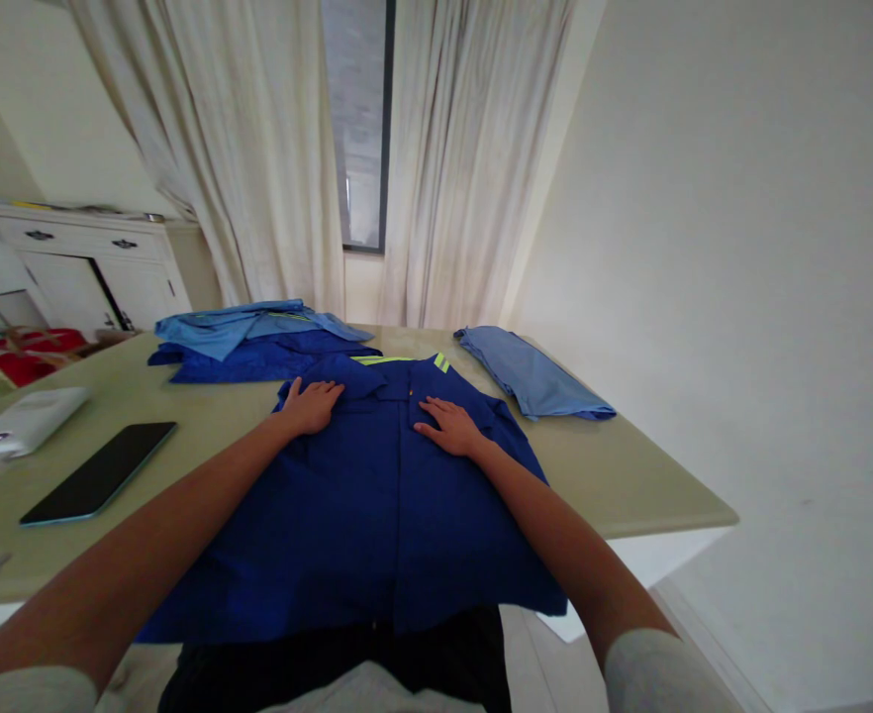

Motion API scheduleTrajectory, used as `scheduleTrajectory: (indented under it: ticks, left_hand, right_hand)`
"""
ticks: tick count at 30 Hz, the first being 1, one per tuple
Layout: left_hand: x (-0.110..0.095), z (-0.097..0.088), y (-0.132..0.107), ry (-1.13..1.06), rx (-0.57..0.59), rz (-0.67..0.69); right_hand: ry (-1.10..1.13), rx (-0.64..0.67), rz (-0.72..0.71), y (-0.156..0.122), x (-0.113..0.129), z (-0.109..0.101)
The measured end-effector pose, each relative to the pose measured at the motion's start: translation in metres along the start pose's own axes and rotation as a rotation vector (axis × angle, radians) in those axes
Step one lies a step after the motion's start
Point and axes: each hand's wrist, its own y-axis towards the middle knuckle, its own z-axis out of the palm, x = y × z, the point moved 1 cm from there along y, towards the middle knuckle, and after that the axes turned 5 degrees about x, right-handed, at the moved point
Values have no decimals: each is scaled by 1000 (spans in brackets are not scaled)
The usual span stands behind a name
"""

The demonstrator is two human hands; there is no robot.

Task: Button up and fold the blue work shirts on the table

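Observation:
A dark blue work jacket point(347, 505) with yellow-green reflective strips lies spread on the table, its lower edge hanging over the front. My left hand point(313, 406) rests on the jacket's upper left part, fingers stretched out and pointing right. On the upper right part, close to the front seam, my right hand point(449, 426) lies flat with its fingers apart. Neither hand grips the cloth. The jacket's far end is partly folded, and its sleeves are not plainly visible.
Behind, left, lies a pile of light and dark blue clothes point(258, 337). A folded light blue garment point(530, 371) lies at the right. The table point(630, 485) also bears a black-screened tablet point(102, 473) and a white package point(25, 424). A wall point(740, 297) stands right.

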Motion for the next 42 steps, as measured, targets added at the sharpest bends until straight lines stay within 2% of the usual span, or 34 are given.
scheduleTrajectory:
  ticks: [5, 8, 11, 12, 14, 16, 17, 19, 23, 26, 29, 31, 34, 36, 39, 42]
  left_hand:
    - [13, -13, -5, 38, -11, -103]
    - [10, -24, -8, 26, -97, -169]
    - [0, -31, -8, -123, -198, -259]
    - [-3, -31, -7, -180, -193, -215]
    - [-6, -28, -5, -234, -126, -15]
    - [0, -22, -4, -209, -49, 178]
    - [6, -18, -4, -184, -35, 218]
    - [24, -12, -5, -139, -63, 186]
    - [59, -1, -12, -122, -106, 18]
    - [69, 7, -19, -129, -121, -53]
    - [65, 10, -25, -149, -261, -75]
    - [58, 8, -28, -141, -317, -25]
    - [51, 2, -31, -67, -256, 62]
    - [49, -2, -32, -14, -205, 39]
    - [46, -8, -32, 45, -243, 21]
    - [37, -12, -28, 74, -251, 195]
  right_hand:
    - [2, -27, -6, 0, 0, 2]
    - [7, -30, -5, 1, -1, 3]
    - [1, -39, -15, 1, -2, 4]
    - [-4, -43, -18, 1, -2, 4]
    - [-12, -44, -23, 1, -2, 3]
    - [-12, -42, -26, 1, -1, 3]
    - [-9, -41, -25, 1, -1, 2]
    - [-4, -40, -21, 1, 0, 2]
    - [3, -41, -21, 1, 1, 1]
    - [4, -41, -19, 0, 1, 1]
    - [5, -39, -16, 0, 1, 1]
    - [9, -39, -14, -1, 1, 1]
    - [11, -39, -8, -1, 2, 0]
    - [9, -41, -8, -2, 3, 0]
    - [8, -38, -10, -2, 3, -1]
    - [4, -43, -16, -1, 4, -1]
